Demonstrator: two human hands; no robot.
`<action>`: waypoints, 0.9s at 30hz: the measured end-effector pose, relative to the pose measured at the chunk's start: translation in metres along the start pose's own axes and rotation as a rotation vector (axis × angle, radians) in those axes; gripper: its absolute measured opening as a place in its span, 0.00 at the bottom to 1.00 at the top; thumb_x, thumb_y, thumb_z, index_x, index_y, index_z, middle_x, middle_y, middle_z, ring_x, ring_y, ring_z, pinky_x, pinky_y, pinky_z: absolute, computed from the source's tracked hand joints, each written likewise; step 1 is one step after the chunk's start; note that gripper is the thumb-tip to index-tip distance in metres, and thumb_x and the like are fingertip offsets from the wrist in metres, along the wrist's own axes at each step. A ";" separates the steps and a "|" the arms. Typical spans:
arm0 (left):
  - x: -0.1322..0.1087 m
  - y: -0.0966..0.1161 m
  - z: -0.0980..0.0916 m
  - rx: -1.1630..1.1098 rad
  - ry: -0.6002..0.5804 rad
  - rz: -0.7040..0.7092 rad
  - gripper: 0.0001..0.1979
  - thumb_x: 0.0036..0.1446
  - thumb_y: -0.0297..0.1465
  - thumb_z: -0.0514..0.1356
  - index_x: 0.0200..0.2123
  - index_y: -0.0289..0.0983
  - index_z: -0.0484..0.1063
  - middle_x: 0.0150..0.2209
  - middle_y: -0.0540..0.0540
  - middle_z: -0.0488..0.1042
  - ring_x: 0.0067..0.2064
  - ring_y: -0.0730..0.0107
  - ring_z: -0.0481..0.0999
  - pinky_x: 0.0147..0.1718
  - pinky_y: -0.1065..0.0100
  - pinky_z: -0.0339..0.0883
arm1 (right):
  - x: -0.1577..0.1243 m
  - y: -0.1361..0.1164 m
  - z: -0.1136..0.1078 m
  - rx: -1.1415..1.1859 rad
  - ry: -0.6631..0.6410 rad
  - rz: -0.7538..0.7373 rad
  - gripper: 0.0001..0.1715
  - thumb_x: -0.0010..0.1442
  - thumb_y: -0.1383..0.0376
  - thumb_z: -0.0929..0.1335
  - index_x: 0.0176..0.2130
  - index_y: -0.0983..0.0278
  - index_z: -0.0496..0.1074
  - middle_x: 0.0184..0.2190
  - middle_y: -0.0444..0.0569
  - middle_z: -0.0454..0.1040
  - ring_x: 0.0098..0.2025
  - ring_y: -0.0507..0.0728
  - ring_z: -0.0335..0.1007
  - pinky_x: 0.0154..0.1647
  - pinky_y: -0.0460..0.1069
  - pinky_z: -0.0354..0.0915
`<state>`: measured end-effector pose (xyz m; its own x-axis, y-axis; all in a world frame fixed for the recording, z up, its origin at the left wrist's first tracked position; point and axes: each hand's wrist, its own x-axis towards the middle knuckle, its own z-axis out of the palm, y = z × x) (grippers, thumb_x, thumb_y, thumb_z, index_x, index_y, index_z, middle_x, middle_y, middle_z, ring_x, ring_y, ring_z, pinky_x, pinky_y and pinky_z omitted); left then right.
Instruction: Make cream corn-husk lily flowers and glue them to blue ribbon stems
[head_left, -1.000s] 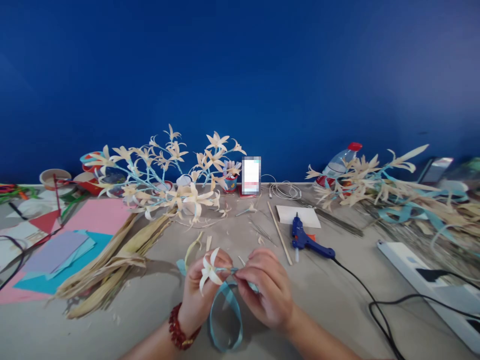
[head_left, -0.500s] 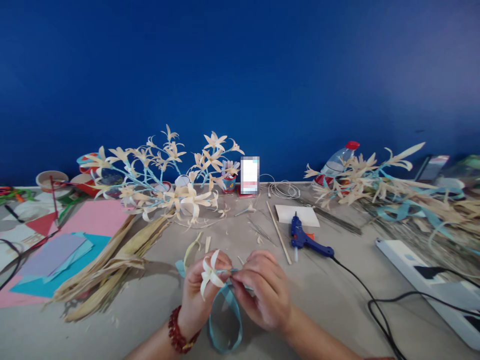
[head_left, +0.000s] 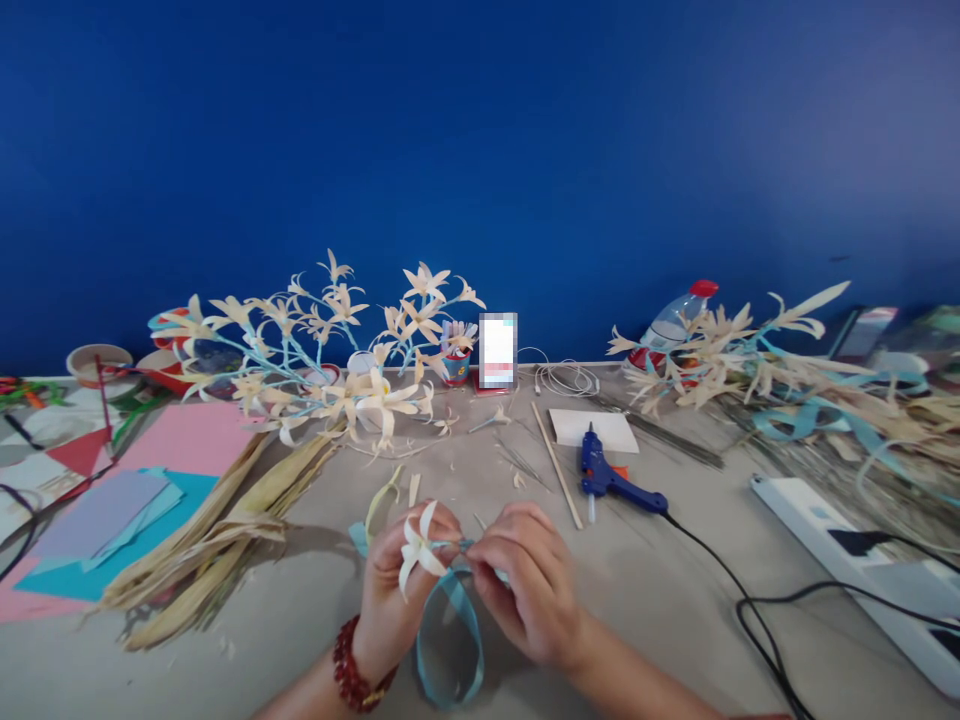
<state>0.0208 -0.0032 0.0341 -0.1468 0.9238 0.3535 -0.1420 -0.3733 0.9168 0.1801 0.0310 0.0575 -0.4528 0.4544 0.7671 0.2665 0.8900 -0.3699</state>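
My left hand [head_left: 409,560], with a red bead bracelet at the wrist, pinches a white artificial flower [head_left: 418,545] just behind its petals. The flower's thin stem, wrapped in light blue, points right toward my right hand [head_left: 525,575]. Closed fingers of that hand grip the stem's wrapped part and what looks like blue tape. Below and between both hands hangs a loop of light blue tape [head_left: 481,640]. Its upper end is hidden by the fingers. A pale yellow-green husk strip [head_left: 384,497] lies just beyond my left hand.
A blue glue gun [head_left: 604,472] lies right of centre, its cord running to a white power strip [head_left: 817,530]. Dried husks [head_left: 225,540] and coloured paper [head_left: 199,435] lie left. Finished flower branches [head_left: 386,400] stand behind. A thin wooden stick [head_left: 556,465] lies near the glue gun.
Both hands keep their grip on the flower and stem, with hardly any shift of the fingers. The whole view has moved slightly, so things at the left appear a little further left.
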 end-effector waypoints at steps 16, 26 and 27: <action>0.000 0.002 0.002 -0.052 -0.016 -0.049 0.04 0.55 0.25 0.61 0.31 0.38 0.77 0.30 0.46 0.72 0.37 0.62 0.71 0.38 0.63 0.64 | 0.004 -0.001 -0.005 0.261 -0.068 0.353 0.03 0.62 0.69 0.63 0.35 0.62 0.66 0.28 0.46 0.67 0.30 0.54 0.63 0.32 0.49 0.62; -0.001 0.003 0.003 -0.090 -0.016 -0.123 0.04 0.56 0.26 0.61 0.30 0.37 0.75 0.30 0.47 0.69 0.36 0.66 0.69 0.37 0.67 0.62 | 0.003 0.001 -0.004 0.281 -0.083 0.390 0.03 0.62 0.68 0.64 0.34 0.62 0.66 0.28 0.45 0.67 0.30 0.54 0.63 0.32 0.48 0.62; -0.001 0.003 0.004 -0.091 -0.021 -0.126 0.04 0.56 0.26 0.61 0.30 0.37 0.75 0.30 0.48 0.69 0.36 0.66 0.69 0.37 0.67 0.62 | 0.003 0.001 -0.004 0.285 -0.081 0.396 0.03 0.62 0.68 0.64 0.34 0.62 0.66 0.28 0.45 0.67 0.30 0.53 0.63 0.32 0.47 0.62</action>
<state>0.0240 -0.0048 0.0370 -0.1014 0.9651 0.2415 -0.2459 -0.2596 0.9339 0.1821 0.0329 0.0613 -0.4318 0.7512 0.4992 0.1931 0.6176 -0.7624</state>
